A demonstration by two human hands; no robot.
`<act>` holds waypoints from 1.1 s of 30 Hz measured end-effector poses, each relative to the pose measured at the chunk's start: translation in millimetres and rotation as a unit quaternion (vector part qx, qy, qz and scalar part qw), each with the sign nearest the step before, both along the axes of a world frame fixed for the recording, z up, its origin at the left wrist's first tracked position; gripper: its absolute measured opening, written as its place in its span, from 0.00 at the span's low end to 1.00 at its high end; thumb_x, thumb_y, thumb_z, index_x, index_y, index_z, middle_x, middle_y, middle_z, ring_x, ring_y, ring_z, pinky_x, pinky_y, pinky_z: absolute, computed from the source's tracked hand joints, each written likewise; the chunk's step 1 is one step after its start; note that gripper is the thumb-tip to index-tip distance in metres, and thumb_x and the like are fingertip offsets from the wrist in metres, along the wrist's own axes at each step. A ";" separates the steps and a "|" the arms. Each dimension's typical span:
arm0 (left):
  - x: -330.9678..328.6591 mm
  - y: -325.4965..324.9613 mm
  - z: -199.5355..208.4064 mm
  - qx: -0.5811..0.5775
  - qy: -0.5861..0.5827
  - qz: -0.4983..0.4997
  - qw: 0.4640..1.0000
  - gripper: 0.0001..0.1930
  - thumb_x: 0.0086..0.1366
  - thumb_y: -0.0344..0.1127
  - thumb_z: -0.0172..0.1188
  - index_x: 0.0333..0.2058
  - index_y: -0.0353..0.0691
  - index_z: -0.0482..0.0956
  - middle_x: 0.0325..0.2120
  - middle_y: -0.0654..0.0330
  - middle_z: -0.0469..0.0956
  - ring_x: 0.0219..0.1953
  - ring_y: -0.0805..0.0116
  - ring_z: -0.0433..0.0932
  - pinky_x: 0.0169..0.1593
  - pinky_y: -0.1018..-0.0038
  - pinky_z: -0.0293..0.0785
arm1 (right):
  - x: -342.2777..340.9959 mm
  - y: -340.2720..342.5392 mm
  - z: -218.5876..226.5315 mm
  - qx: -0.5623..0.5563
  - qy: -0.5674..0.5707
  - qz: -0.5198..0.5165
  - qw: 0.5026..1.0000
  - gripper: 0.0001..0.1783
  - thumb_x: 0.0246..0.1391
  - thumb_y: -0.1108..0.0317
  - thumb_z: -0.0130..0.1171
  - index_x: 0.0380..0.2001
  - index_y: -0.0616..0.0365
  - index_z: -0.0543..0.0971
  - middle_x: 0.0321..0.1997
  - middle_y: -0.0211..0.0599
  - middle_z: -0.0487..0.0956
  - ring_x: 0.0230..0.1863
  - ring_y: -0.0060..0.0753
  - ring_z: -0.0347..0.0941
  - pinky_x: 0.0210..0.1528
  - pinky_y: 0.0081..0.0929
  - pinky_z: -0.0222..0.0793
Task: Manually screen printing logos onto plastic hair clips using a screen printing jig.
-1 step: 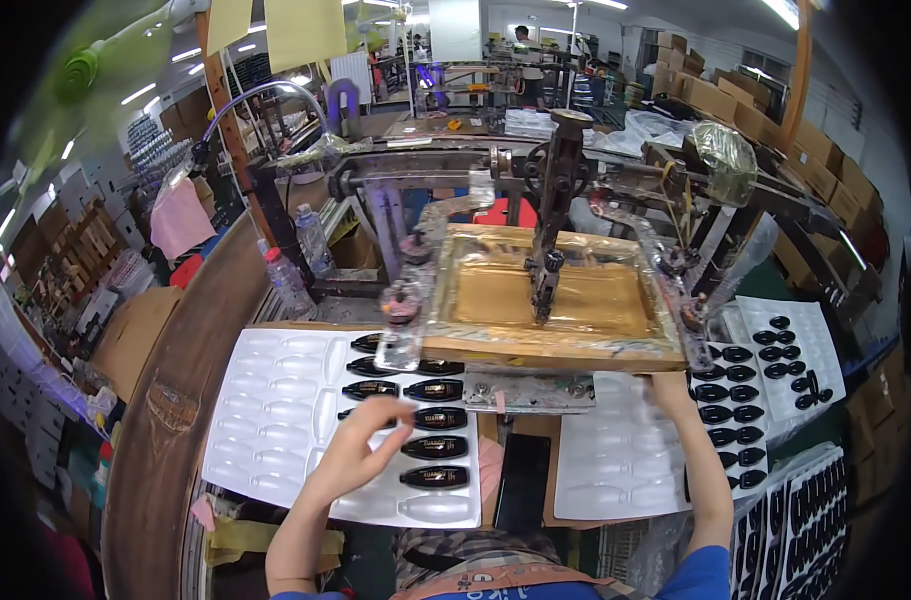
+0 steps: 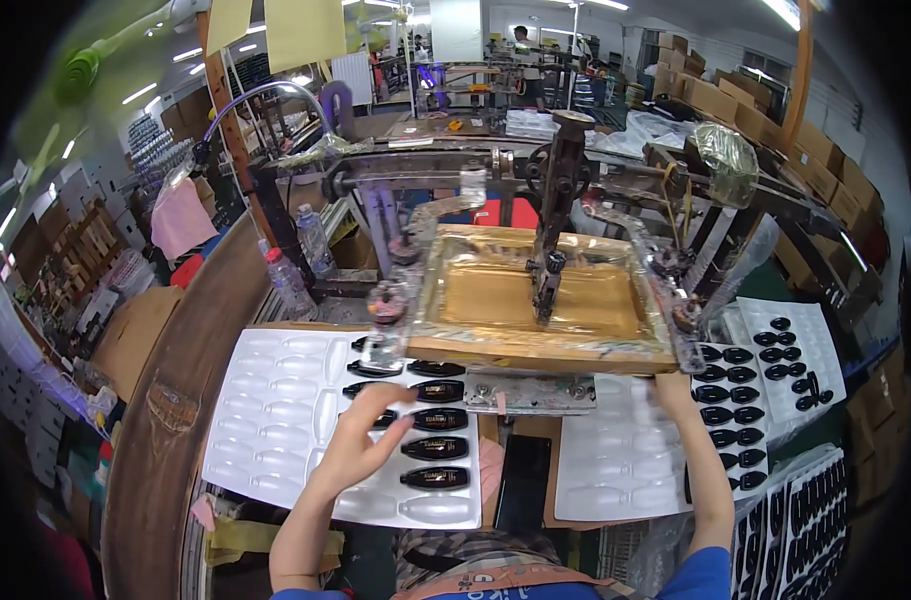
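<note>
Over the left white moulded tray (image 2: 261,440), my left hand (image 2: 364,440) is open, thumb and fingers apart, with nothing seen between them. Several glossy black oval pieces (image 2: 436,448) with gold print lie in that tray beside my fingertips. My right hand (image 2: 670,390) reaches up to the near right corner of a wooden-framed printing screen (image 2: 546,352), and the frame hides its fingers. Below that hand is a second white tray (image 2: 616,470). A metal plate (image 2: 536,392) sits low under the screen's front edge.
A black phone (image 2: 524,480) lies between the trays. More trays of black pieces (image 2: 744,415) stand at the right. A dark press post (image 2: 551,200) rises above the screen. Plastic bottles (image 2: 294,285) stand at the left, beside a curved brown bench (image 2: 161,400).
The wooden-framed screen and its side clamps have shifted slightly left. My left hand has moved a little, while my right hand stays near the screen's corner.
</note>
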State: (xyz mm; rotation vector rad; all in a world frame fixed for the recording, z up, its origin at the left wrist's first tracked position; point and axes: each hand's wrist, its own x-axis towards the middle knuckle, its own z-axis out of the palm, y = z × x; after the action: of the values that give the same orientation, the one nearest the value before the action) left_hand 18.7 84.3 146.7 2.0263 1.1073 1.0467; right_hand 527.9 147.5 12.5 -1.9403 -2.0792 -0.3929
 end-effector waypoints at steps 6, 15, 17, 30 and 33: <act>26.0 57.3 -10.8 0.049 -0.077 0.062 0.994 0.12 0.56 0.30 0.52 0.40 0.34 0.72 0.38 0.51 0.74 0.44 0.58 0.70 0.49 0.68 0.62 | -32.9 -26.7 50.4 0.008 0.134 -0.024 0.991 0.23 0.38 0.65 0.62 0.38 0.62 0.69 0.36 0.45 0.72 0.25 0.36 0.69 0.28 0.29 0.65; 77.3 124.5 -26.1 0.012 -0.164 0.032 0.986 0.10 0.56 0.30 0.52 0.36 0.33 0.74 0.32 0.57 0.75 0.36 0.68 0.72 0.43 0.74 0.67 | -118.8 -55.7 122.4 -0.054 0.449 0.187 0.872 0.33 0.36 0.70 0.64 0.51 0.54 0.65 0.55 0.38 0.62 0.53 0.31 0.60 0.44 0.22 0.64; 72.4 131.4 -30.2 -0.004 -0.226 0.003 0.974 0.10 0.57 0.30 0.52 0.36 0.33 0.74 0.32 0.58 0.75 0.35 0.71 0.72 0.41 0.76 0.67 | -120.2 -40.1 106.0 -0.003 0.359 0.197 0.912 0.32 0.39 0.67 0.63 0.50 0.57 0.66 0.52 0.41 0.66 0.53 0.34 0.61 0.46 0.26 0.64; -56.6 53.1 -77.2 -0.011 -0.295 0.276 0.915 0.07 0.59 0.30 0.53 0.33 0.31 0.74 0.27 0.63 0.74 0.30 0.79 0.71 0.35 0.83 0.68 | -189.7 -25.7 120.4 -0.157 0.305 0.186 0.921 0.29 0.46 0.50 0.55 0.46 0.61 0.69 0.47 0.49 0.70 0.51 0.47 0.64 0.52 0.32 0.58; -75.8 19.1 -114.9 -0.033 -0.308 0.342 0.887 0.06 0.59 0.29 0.53 0.32 0.31 0.73 0.25 0.64 0.73 0.28 0.79 0.70 0.34 0.84 0.66 | -118.6 -20.2 71.3 -0.047 0.387 0.075 0.918 0.23 0.49 0.59 0.52 0.46 0.61 0.68 0.48 0.49 0.71 0.53 0.49 0.62 0.54 0.35 0.56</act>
State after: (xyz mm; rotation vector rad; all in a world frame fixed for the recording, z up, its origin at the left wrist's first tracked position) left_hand -57.1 103.4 31.8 1.0781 1.4776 1.7999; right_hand 409.2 127.3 83.8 -1.5825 -1.6917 0.4557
